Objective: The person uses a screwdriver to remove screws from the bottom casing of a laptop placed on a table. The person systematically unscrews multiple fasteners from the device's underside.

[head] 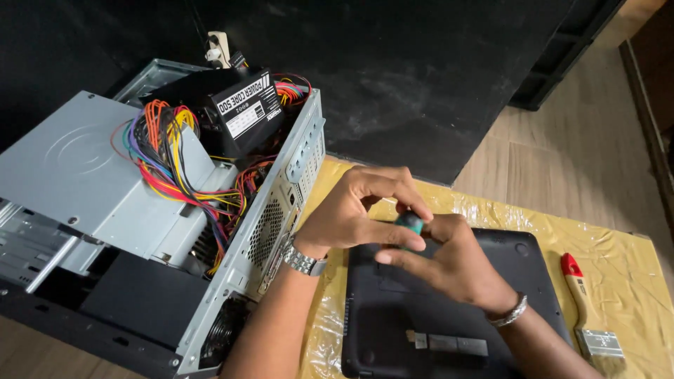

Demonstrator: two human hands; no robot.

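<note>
Head view: both hands [404, 235] closed around a green-handled tool [409, 222] above the black laptop [393, 316].

Open grey computer case [281, 210] on its side, black power supply [232, 105] with coloured wires [175, 161], red-handled paintbrush [586, 309], yellow plastic-covered cloth [632, 267], wooden floor [562, 161].

black laptop [449, 316], yellow cloth [618, 260], red-handled brush [586, 309].
</note>
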